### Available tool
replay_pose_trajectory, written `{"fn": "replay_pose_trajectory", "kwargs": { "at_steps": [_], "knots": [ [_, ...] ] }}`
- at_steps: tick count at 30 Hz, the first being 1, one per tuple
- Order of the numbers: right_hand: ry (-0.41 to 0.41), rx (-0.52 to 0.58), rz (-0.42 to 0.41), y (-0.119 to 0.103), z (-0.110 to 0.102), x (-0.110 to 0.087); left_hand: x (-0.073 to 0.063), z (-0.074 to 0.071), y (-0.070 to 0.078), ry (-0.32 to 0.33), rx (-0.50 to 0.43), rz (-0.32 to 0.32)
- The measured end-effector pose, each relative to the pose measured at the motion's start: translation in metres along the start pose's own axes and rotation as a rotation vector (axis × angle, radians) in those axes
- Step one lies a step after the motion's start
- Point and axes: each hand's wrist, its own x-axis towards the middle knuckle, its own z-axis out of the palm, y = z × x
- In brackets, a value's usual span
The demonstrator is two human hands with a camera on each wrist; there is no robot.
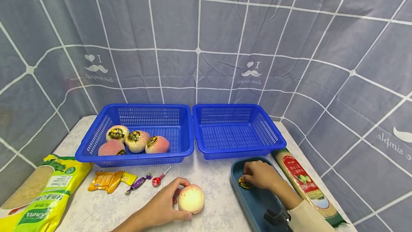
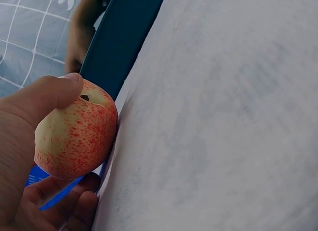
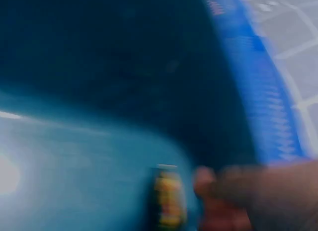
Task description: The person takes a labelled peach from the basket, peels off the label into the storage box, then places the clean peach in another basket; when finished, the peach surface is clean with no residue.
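My left hand [image 1: 168, 203] grips a pale peach [image 1: 191, 199] with red speckles, low over the table. In the left wrist view the thumb presses beside the stem hollow of this peach [image 2: 82, 134], with fingers underneath. My right hand [image 1: 260, 174] reaches down into the far end of a teal tray [image 1: 236, 189], fingers bent. By its fingertips is a small black-and-yellow item [image 1: 245, 182], perhaps a wrapped candy. The right wrist view is blurred: the item [image 3: 170, 198] shows just left of the fingers [image 3: 203, 184], and whether they hold it is unclear.
Several peaches lie in the left blue basket [image 1: 135, 158]; another blue basket [image 1: 238, 153] stands beside it. Orange packets [image 1: 106, 181], a purple candy [image 1: 138, 183] and a red lollipop [image 1: 157, 181] lie in front. A yellow bag [image 1: 48, 192] and a pasta pack [image 1: 300, 178] flank the table.
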Motion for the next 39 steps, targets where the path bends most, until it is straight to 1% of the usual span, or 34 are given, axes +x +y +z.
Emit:
{"fn": "replay_pose_trajectory", "kwargs": {
  "at_steps": [2,4,5,7,8,9,11,13,14,16,18,20,22,25,28,30,32,33,35,38,39],
  "knots": [
    [0.036,0.141,-0.132,0.007,-0.014,0.001,0.0,0.0,0.001,0.001,0.003,0.0],
    [0.147,0.224,-0.251,0.02,-0.029,0.001,-0.001,0.0,0.001,0.006,0.01,-0.002],
    [0.227,0.23,-0.277,0.027,-0.037,0.0,0.0,0.0,0.002,0.011,0.012,-0.004],
    [0.384,0.218,-0.243,0.044,-0.053,-0.001,0.0,-0.001,0.003,0.026,0.003,-0.007],
    [0.436,0.205,-0.209,0.055,-0.059,-0.002,0.001,-0.001,0.005,0.038,-0.002,-0.004],
    [0.466,0.198,-0.175,0.068,-0.063,-0.003,0.003,-0.002,0.006,0.052,0.0,0.004],
    [0.462,0.209,-0.089,0.09,-0.069,-0.007,0.009,-0.007,0.013,0.078,0.008,0.027],
    [0.416,0.245,-0.01,0.109,-0.068,-0.012,0.018,-0.015,0.025,0.098,0.024,0.057],
    [0.398,0.258,0.018,0.117,-0.065,-0.015,0.025,-0.02,0.031,0.107,0.035,0.084],
    [0.364,0.286,0.066,0.125,-0.06,-0.019,0.042,-0.032,0.046,0.122,0.049,0.123],
    [0.347,0.311,0.087,0.129,-0.057,-0.02,0.062,-0.046,0.062,0.13,0.039,0.146],
    [0.347,0.332,0.089,0.132,-0.054,-0.02,0.085,-0.06,0.075,0.143,0.023,0.169],
    [0.349,0.359,0.09,0.133,-0.053,-0.019,0.109,-0.072,0.087,0.148,0.018,0.151],
    [0.353,0.399,0.101,0.133,-0.052,-0.019,0.149,-0.087,0.094,0.138,0.037,0.124],
    [0.364,0.469,0.113,0.134,-0.05,-0.02,0.19,-0.094,0.092,0.102,0.069,0.075],
    [0.372,0.509,0.118,0.137,-0.048,-0.021,0.215,-0.094,0.084,0.075,0.092,0.033],
    [0.379,0.542,0.12,0.14,-0.045,-0.023,0.235,-0.089,0.073,0.054,0.121,-0.017],
    [0.379,0.549,0.124,0.142,-0.044,-0.023,0.242,-0.086,0.067,0.039,0.129,-0.046],
    [0.375,0.558,0.131,0.145,-0.043,-0.024,0.253,-0.077,0.053,0.015,0.155,-0.097],
    [0.364,0.571,0.144,0.147,-0.043,-0.024,0.259,-0.064,0.036,-0.023,0.232,-0.158],
    [0.362,0.572,0.148,0.147,-0.043,-0.024,0.26,-0.06,0.032,-0.042,0.273,-0.172]
  ]
}}
